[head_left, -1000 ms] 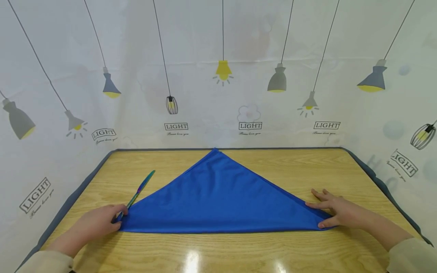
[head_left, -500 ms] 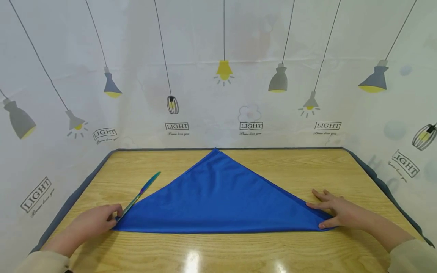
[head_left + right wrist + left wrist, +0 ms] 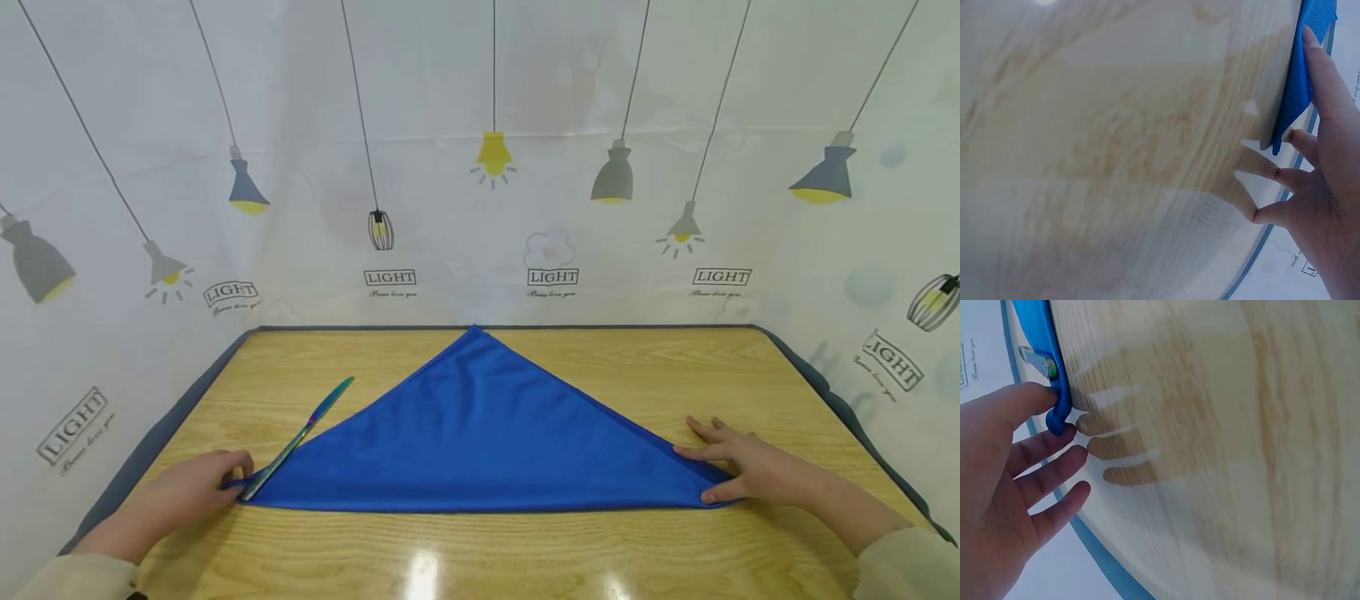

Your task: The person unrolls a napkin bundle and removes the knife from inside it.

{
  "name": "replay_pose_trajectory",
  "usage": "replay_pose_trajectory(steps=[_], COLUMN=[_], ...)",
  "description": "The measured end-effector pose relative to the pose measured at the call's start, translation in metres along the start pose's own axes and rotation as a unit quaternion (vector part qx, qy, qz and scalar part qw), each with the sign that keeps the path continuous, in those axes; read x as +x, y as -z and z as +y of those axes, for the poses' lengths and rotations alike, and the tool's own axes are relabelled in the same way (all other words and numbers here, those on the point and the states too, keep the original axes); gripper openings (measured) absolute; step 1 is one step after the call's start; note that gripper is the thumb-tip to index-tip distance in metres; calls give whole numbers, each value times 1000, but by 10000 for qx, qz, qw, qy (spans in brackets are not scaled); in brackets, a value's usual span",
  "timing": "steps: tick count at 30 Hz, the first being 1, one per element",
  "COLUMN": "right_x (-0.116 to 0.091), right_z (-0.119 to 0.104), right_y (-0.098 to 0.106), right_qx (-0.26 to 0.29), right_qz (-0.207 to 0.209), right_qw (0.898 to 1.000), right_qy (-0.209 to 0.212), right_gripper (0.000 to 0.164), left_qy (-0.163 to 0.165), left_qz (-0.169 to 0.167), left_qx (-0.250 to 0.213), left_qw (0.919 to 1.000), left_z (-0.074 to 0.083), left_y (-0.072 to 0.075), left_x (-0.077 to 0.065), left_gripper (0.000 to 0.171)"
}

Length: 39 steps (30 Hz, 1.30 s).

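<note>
A shiny blue cloth (image 3: 480, 433), folded into a broad triangle, lies on the table with its long edge toward me. The cloth's left corner is pinched between thumb and index finger of my left hand (image 3: 191, 493); the left wrist view shows the other fingers spread. Across that end of the cloth slants an iridescent table knife (image 3: 303, 432), its handle close to my fingertips and its blade over the wood. At the opposite corner, my right hand (image 3: 761, 468) rests with fingers spread, its thumb lying on the cloth and several fingertips touching the tabletop.
The glossy wooden table (image 3: 525, 562) has a dark blue edge strip (image 3: 360, 328). White curtains (image 3: 450, 83) printed with hanging lamps and the word LIGHT enclose its back and both sides. The triangle's far tip reaches the back edge.
My left hand has moved left, drawing the cloth's corner outward. The knife's blade end has shifted slightly right, and its handle end now shows clear of the fingers. The right hand stays put.
</note>
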State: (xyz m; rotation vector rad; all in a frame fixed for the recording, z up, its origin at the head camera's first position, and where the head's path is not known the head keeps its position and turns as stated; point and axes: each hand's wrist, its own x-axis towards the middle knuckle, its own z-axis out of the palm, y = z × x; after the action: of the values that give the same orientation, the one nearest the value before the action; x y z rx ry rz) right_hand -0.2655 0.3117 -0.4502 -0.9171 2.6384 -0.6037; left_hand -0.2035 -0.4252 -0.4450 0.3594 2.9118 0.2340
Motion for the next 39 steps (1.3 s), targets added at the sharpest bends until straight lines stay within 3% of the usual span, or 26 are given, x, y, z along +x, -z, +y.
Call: replay_pose_trajectory(steps=[6,12,18,25,29,39], right_x=[-1,-1,-1,-1,-1,0], right_z=[-1,-2,0,0,2,5], right_y=[0,0,0,0,0,-1], right_qx=[-17,-15,-45,79,74,-10], right_qz=[-16,-31,-29,-16,-5,30], right_qw=[10000,9999,9999,9999,9999,10000], right_qy=[-78,-107,-117,-105,-67,52], right_gripper=[72,73,74,73,72,70], left_qy=[-67,-300,-594,-396,-346,-345], left_qz=[89,379,552,164,-50,-780], left_qx=[-59,-114,-17,-173,-529,-1712], left_qw=[9999,9988,9967,9989,9980,9815], left_z=[-3,4,11,13,13,8], left_y=[1,7,16,18,19,21], left_x=[0,3,16,36,45,63], left_gripper=[16,24,35,49,52,65])
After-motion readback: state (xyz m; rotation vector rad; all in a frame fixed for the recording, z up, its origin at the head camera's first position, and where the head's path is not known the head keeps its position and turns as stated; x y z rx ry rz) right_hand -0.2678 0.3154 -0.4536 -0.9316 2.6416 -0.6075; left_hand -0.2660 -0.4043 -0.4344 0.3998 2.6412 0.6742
